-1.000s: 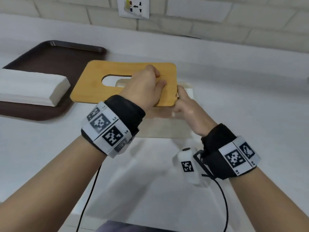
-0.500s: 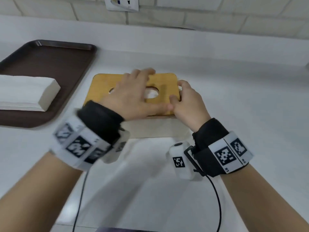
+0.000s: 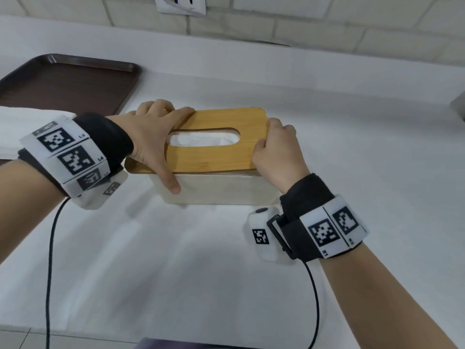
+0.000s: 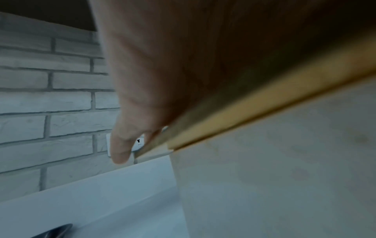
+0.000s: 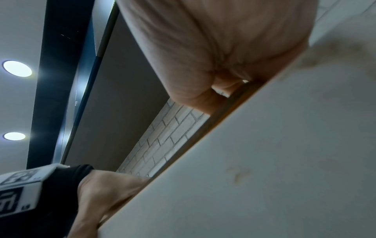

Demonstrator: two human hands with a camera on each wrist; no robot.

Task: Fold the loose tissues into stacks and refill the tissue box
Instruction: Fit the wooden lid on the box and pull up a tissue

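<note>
The tissue box (image 3: 214, 190), a pale cream rectangular container, stands on the white counter (image 3: 352, 152) near the middle of the head view. Its bamboo lid (image 3: 221, 157) lies on top, sitting slightly skewed, with white tissue (image 3: 201, 141) showing through the oval slot.

The left hand (image 3: 153, 137) clasps the lid's left end: fingers curl over the far edge and the thumb reaches down the box's front wall. The right hand (image 3: 274, 149) grips the lid's right end, fingers bent over the edge.

To the left, partly behind the left wrist, a dark brown tray (image 3: 65, 84) holds a stack of folded tissues (image 3: 15, 127). A wall socket (image 3: 181, 5) sits on the pale brick wall (image 3: 327, 28) behind. Nothing lies between the hands and the box.

Half a second ago the left hand lay spread flat over the slot, covering it; it has now shifted to the lid's left end, uncovering the slot. A second ago the lid was tilted up off the box.
</note>
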